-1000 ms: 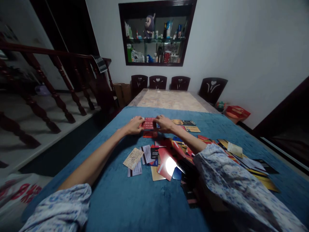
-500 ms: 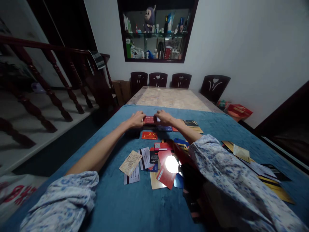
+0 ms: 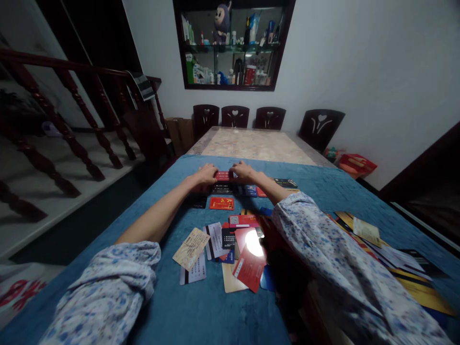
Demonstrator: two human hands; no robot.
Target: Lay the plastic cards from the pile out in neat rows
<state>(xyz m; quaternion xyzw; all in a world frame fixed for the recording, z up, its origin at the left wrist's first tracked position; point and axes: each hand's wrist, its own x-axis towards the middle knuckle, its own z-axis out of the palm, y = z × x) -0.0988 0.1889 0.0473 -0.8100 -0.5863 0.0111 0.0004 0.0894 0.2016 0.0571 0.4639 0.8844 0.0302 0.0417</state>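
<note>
At the far side of the blue cloth, my left hand and my right hand pinch opposite ends of a red card. It is at the cloth or just above it; I cannot tell which. Just nearer lie a black card and a blue card, side by side. A red card with gold print is below them, beside a dark card. Nearer to me is a loose heap of cards, with a red card catching the light and a beige card at its left.
More cards, among them a gold card, lie overlapping at the right under my sleeve. The blue cloth covers the near part of the table; a bare tabletop shows beyond. Dark chairs stand at the far end.
Both hands stay on the red card, with little movement. The black card just nearer than it shows more clearly. My view has shifted slightly, and my sleeves have moved a little.
</note>
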